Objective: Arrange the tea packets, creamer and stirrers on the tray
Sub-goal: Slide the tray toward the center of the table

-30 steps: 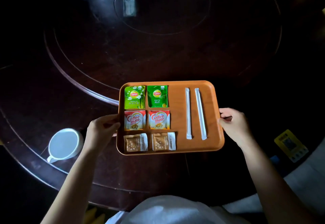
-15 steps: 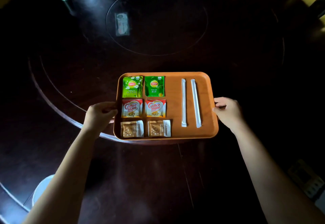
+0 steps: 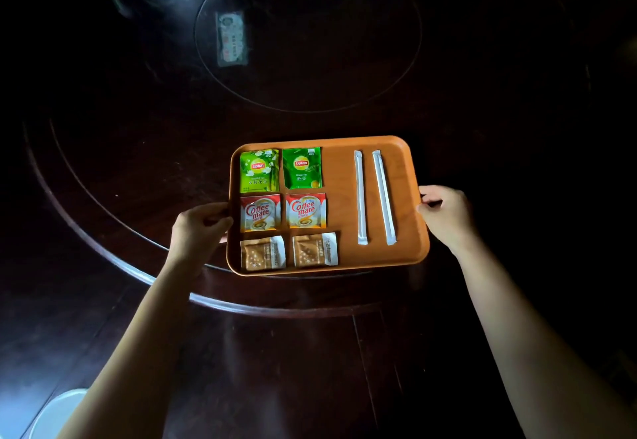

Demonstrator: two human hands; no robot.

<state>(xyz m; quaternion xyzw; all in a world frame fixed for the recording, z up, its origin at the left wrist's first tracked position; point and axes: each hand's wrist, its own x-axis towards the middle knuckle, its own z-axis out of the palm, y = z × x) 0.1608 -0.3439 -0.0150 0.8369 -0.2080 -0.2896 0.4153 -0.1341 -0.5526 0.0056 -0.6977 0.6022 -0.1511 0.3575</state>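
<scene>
Hands grip the tray (image 3: 339,194) by its short edges, left hand (image 3: 198,228) and right hand (image 3: 444,211), so level carrying should keep the tea packets (image 3: 281,170), creamer (image 3: 282,213) and stirrers (image 3: 372,197) aligned above the desk (image 3: 310,59).

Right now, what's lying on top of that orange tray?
On the tray: two Lipton tea packets, two Coffee-mate sachets, two brown packets, two wrapped stirrers. Both hands cover its side rims.

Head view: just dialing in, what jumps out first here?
A bright orange tray stands out against the dark round table, held at its side edges by the left hand and right hand. On its left half lie six packets in neat pairs, green tea packets farthest; on the right, two white stirrers lie side by side.
</scene>
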